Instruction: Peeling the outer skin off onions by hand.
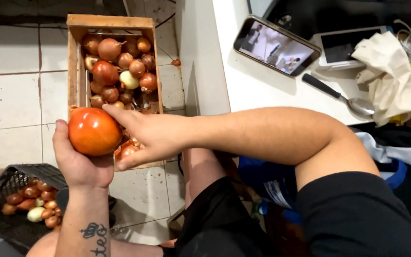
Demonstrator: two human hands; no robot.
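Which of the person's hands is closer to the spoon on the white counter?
The right. The right hand touches the big onion over the crate, on the side towards the spoon. The left hand cups that onion from farther away.

One large onion (94, 131) is held up, gripped by two hands, the left hand (81, 164) and the right hand (148, 135). One wooden crate (73, 62) is seen on the floor, and roughly fifteen onions (120, 64) can be counted in it, though some are hidden. One dark plastic basket (17, 176) holds about nine more onions (34, 202). On the counter (253, 88), one phone (276, 46), one tablet (346, 43), one spoon (343, 97) and one crumpled cloth (393, 78) are counted.
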